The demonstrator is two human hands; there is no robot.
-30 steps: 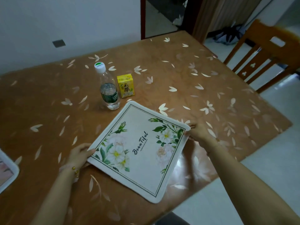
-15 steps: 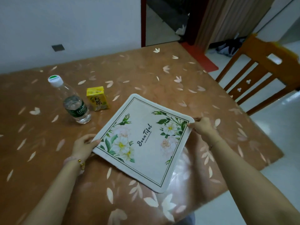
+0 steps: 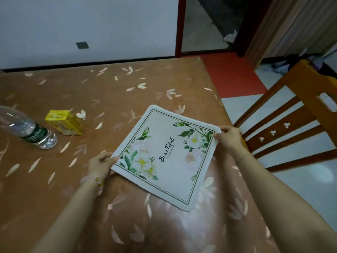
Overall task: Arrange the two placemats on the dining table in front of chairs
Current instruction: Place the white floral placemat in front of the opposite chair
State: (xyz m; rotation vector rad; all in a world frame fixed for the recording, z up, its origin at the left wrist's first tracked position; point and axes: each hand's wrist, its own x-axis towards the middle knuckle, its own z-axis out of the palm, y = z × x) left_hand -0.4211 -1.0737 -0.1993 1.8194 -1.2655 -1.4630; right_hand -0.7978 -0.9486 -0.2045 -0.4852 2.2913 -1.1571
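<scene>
A square white placemat (image 3: 169,154) with green leaves, white flowers and the word "Beautiful" lies turned like a diamond on the brown dining table (image 3: 113,92), close to the table's right edge. My left hand (image 3: 101,164) pinches its left corner. My right hand (image 3: 228,138) pinches its right corner, right beside the wooden chair (image 3: 284,125). Only this one placemat is in view.
A clear water bottle (image 3: 34,132) with a green label and a small yellow carton (image 3: 63,122) stand at the left of the table. A white wall runs behind the table. Red floor and a doorway lie at the back right.
Both hands have carried the placemat to the right, toward the table edge by the chair. The bottle and carton now sit further left in view.
</scene>
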